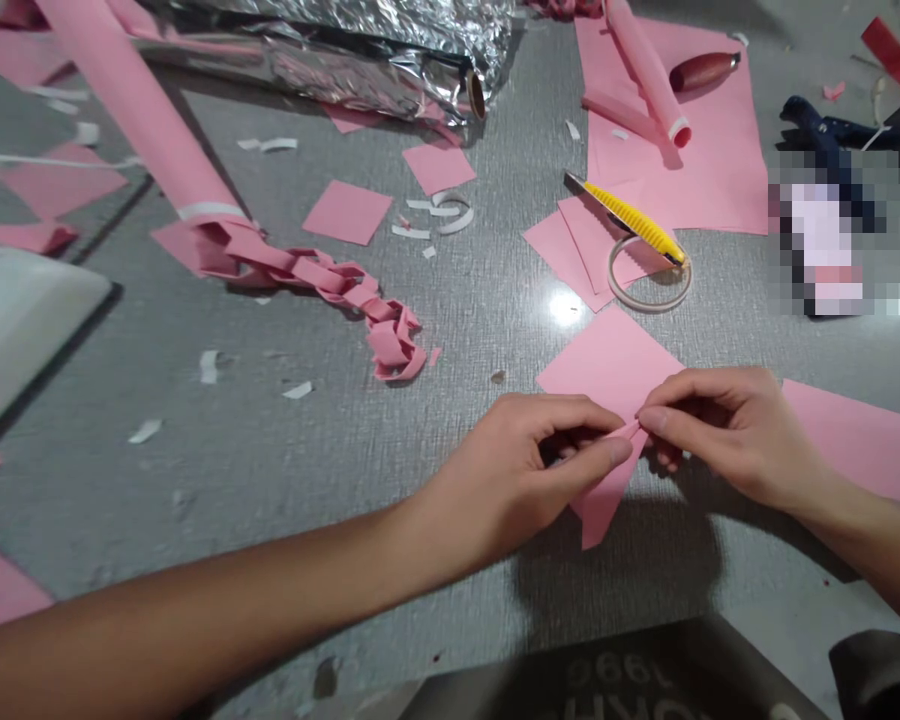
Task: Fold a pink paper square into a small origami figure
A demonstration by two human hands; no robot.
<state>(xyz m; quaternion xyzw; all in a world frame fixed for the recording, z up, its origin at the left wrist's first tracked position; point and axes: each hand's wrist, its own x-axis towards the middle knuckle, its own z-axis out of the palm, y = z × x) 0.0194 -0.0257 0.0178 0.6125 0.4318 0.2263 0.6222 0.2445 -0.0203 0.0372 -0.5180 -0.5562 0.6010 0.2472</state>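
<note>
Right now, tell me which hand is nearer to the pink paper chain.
Left. The left hand is to the right of the pink paper chain and closer to the camera; the right hand is farther right, past the left one.

“1996” (619, 669) (seemingly) on dark cloth (514, 688)

Foil roll (375, 85), yellow cutter (634, 222), red strip (894, 55)

Forearms are bare: left forearm (292, 585) at 8 o'clock, right forearm (866, 530) at 4. Left hand (521, 455) and right hand (746, 440) are bare too. Garment at 6 o'clock has dark panel (510, 690), faint upside-down lettering; rounded black patch (881, 670) sits at 5 o'clock.
</note>
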